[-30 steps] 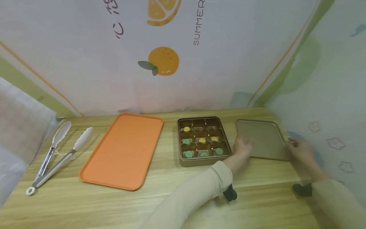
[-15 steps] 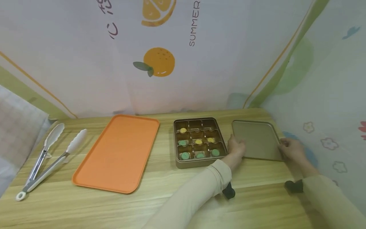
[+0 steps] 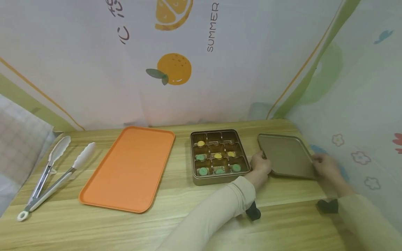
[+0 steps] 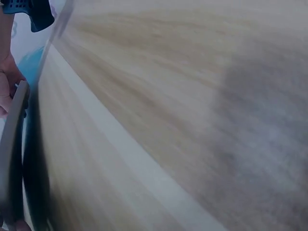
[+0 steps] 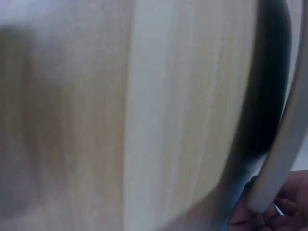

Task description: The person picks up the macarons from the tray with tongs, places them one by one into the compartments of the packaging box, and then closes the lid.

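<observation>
In the head view a bronze-coloured rectangular tin lid [image 3: 287,155] is held between the two hands at the right of the table. The left hand [image 3: 261,168] grips its left edge, and the right hand [image 3: 327,169] pinches its right edge. Both wrist views show the lid's rim [image 5: 284,149] a little above the table, with a dark shadow beneath. Left of the left hand stands the matching square tin [image 3: 220,180], uncovered. Its divided insert holds several small round pieces, yellow [image 3: 218,156] and green [image 3: 203,171]. Some compartments at the back show no piece.
An orange tray [image 3: 130,167] lies left of the tin. Farther left are spread tongs [image 3: 47,181] with white tips. A printed curtain [image 3: 182,104] hangs behind the wooden table, and another [image 3: 361,122] borders it on the right, close to the right hand.
The lid has come up slightly off the table and shifted a little to the right, with both hands on it. The tin, tray and tongs have stayed in place; the head view has turned slightly.
</observation>
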Demonstrator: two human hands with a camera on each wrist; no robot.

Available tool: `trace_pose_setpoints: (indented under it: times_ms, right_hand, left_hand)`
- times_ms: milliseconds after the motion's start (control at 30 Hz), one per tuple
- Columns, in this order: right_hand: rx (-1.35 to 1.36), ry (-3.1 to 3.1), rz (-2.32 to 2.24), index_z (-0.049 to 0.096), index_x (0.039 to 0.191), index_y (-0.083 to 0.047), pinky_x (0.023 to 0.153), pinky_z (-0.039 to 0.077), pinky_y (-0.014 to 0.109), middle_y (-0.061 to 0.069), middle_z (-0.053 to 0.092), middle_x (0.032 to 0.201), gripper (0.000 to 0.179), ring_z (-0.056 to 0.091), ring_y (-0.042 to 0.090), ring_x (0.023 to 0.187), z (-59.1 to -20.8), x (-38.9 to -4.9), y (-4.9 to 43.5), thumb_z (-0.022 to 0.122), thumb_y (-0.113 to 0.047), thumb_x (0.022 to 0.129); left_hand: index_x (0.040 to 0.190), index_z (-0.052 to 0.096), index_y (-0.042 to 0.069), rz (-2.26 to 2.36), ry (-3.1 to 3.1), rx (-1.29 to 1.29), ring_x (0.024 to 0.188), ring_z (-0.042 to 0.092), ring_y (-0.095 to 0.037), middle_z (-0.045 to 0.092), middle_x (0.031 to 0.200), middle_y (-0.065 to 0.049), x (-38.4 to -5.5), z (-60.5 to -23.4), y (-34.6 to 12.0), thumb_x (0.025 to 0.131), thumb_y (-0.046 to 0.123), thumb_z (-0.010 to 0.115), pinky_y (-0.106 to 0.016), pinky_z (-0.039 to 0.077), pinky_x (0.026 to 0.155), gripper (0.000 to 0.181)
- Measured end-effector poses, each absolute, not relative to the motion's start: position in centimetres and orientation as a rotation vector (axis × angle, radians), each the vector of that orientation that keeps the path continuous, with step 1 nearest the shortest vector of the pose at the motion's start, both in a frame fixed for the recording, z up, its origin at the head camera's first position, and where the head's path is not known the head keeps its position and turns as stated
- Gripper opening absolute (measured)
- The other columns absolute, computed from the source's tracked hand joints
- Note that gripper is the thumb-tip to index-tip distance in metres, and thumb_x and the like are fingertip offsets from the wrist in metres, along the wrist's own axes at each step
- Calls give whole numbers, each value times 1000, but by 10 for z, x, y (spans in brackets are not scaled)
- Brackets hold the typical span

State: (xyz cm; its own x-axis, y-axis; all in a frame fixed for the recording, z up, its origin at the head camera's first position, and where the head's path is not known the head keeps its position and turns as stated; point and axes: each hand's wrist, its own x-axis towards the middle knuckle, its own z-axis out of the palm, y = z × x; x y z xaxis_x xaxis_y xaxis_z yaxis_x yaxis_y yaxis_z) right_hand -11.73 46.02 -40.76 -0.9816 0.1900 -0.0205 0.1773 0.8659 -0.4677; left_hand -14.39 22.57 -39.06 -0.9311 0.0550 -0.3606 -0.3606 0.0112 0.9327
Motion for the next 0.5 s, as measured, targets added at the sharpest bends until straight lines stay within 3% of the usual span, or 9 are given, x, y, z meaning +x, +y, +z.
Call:
trace_pose_setpoints:
  times_ms: [100, 167, 233, 300, 400, 500]
  right_hand:
    - [-280, -2991, 732, 51, 109, 21, 49, 43, 31, 39, 56, 96, 30, 51, 24, 55, -406, -115, 462, 45, 2, 87]
    - [-281, -2981, 711, 52, 109, 20, 53, 45, 35, 41, 55, 100, 30, 55, 32, 65, -403, -113, 463, 47, 1, 88]
    - [-307, -2977, 698, 52, 110, 20, 58, 46, 40, 43, 52, 106, 30, 55, 40, 75, -399, -111, 463, 47, -1, 88]
    - [-345, -2973, 694, 51, 112, 19, 62, 47, 44, 44, 50, 109, 32, 55, 46, 81, -395, -109, 463, 46, -3, 89]
    - [-396, -2947, 721, 50, 114, 19, 68, 47, 50, 44, 48, 113, 35, 52, 52, 89, -387, -109, 462, 44, -6, 89]
    - [-402, -2880, 731, 52, 113, 18, 69, 48, 44, 43, 49, 112, 35, 51, 55, 95, -379, -111, 457, 47, -8, 90]
  left_hand:
    - [103, 64, -7, 2017, 1959, -311, 69, 47, -15, 59, 88, -7, -142, -386, 225, 74, -22, 45, -23, 34, 52, 38]
    - [96, 64, -7, 2038, 1910, -309, 56, 35, -13, 48, 72, -3, -140, -384, 225, 71, -24, 42, -22, 26, 47, 37]
    - [109, 66, -2, 2058, 1859, -309, 63, 50, -13, 58, 82, 0, -137, -379, 224, 71, -25, 43, -22, 41, 51, 50]
    - [117, 63, 0, 2082, 1817, -299, 82, 60, -17, 63, 93, -3, -134, -375, 224, 71, -25, 44, -26, 51, 69, 55]
    - [130, 54, 1, 2128, 1769, -294, 114, 55, -26, 60, 116, -9, -132, -367, 222, 73, -23, 48, -36, 44, 98, 62]
    - [128, 54, 1, 2179, 1731, -277, 111, 55, -27, 59, 112, -7, -132, -359, 217, 74, -22, 50, -37, 45, 97, 59]
